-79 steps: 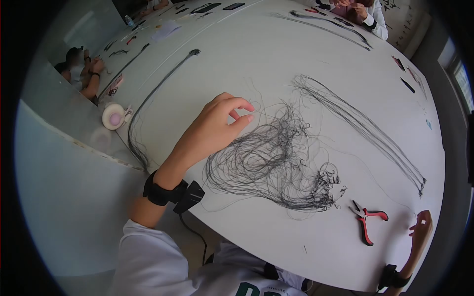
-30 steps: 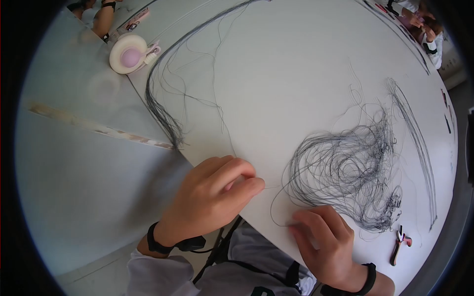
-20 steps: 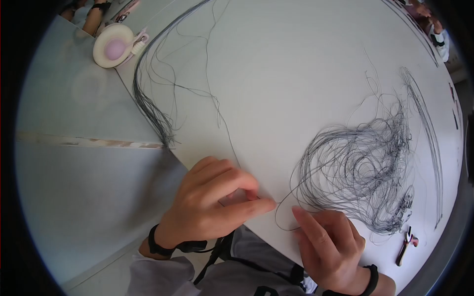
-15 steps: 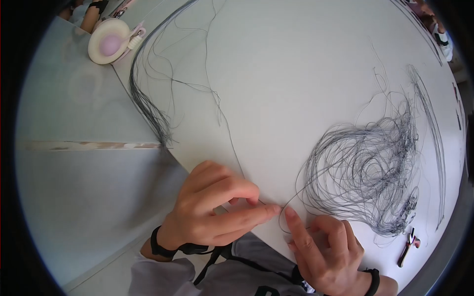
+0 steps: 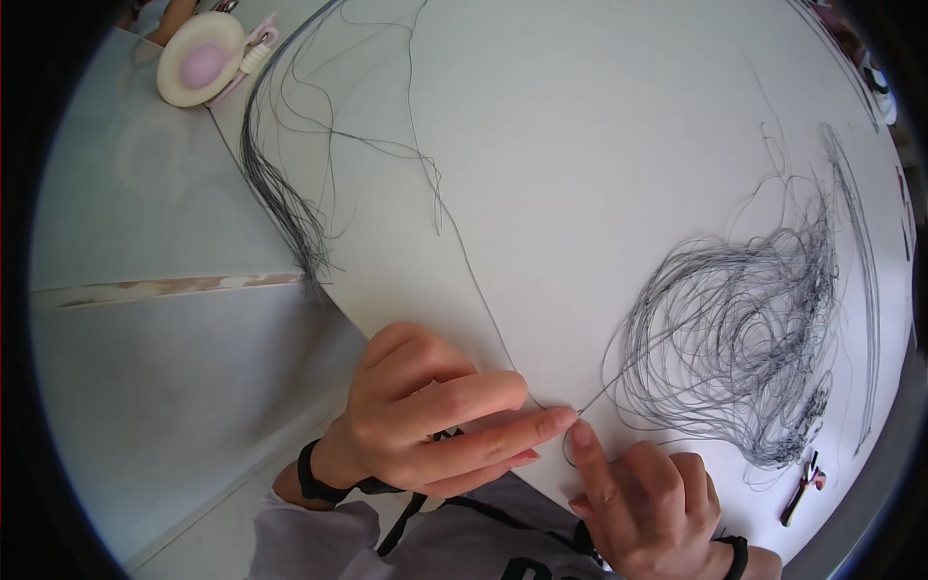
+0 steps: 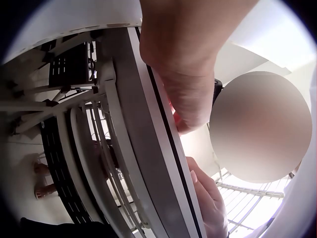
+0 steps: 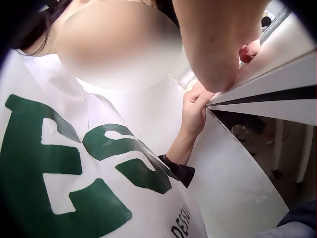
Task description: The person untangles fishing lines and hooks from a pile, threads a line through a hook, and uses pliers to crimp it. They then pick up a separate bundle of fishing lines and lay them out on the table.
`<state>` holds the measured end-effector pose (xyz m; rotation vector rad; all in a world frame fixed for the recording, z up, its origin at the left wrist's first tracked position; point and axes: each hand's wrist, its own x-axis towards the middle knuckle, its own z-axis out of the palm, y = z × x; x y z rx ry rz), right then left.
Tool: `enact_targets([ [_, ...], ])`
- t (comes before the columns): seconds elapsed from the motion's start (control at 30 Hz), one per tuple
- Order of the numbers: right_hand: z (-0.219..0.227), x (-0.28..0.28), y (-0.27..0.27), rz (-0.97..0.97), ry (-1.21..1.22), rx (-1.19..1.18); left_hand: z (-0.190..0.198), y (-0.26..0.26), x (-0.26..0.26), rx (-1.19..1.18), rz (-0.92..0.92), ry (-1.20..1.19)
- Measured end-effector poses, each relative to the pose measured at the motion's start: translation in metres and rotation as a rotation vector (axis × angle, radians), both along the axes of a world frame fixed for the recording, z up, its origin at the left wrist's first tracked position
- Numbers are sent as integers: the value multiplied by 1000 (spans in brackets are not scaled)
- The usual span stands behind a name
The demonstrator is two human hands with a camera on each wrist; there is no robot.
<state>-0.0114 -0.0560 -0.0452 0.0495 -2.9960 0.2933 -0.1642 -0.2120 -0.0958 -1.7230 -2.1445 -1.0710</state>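
Observation:
A thin dark strand [image 5: 480, 302] runs across the white table to the fingertips of both hands. My left hand [image 5: 416, 425] reaches from the left, its index fingertip on the strand and its thumb lower and apart. My right hand [image 5: 648, 503] lies to its right, its index fingertip touching the strand beside the left fingertip, the other fingers bent. A small loop shows at that fingertip. Just beyond lies a tangled pile of dark strands [image 5: 720, 338], from which a strand runs to the fingertips. The wrist views show the left hand [image 6: 181, 94] and right hand [image 7: 220, 49] at the table edge, the strand hidden.
A long bundle of strands [image 5: 275, 184] lies along the left table edge, below a cream and lilac round object [image 5: 200, 60]. Red-handled pliers [image 5: 802, 488] lie at the right, near another strand bundle [image 5: 860, 251]. A grey partition [image 5: 174, 387] stands left of the table.
The head view has turned toward the left. The right hand has come from the far right to the left hand; their fingertips have closed together on the strand, and the left index has straightened.

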Motion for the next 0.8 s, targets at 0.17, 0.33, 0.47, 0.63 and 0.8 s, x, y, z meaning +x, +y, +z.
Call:
enact_targets([
  [0.17,-1,1,-1,-6,5,14,-3,1,0,25,8,16],
  [0.33,-5,-2,-6,-53,53,1,0,1,1,2,25,18],
  [0.47,-5,3,-1,-28,57,-1,-1,0,3,-11,46,7],
  [0.63,-4,2,-1,-12,62,34,-1,-1,5,-1,47,-22],
  [0.8,-4,3,-3,-24,55,59,0,-3,2,29,13,-71],
])
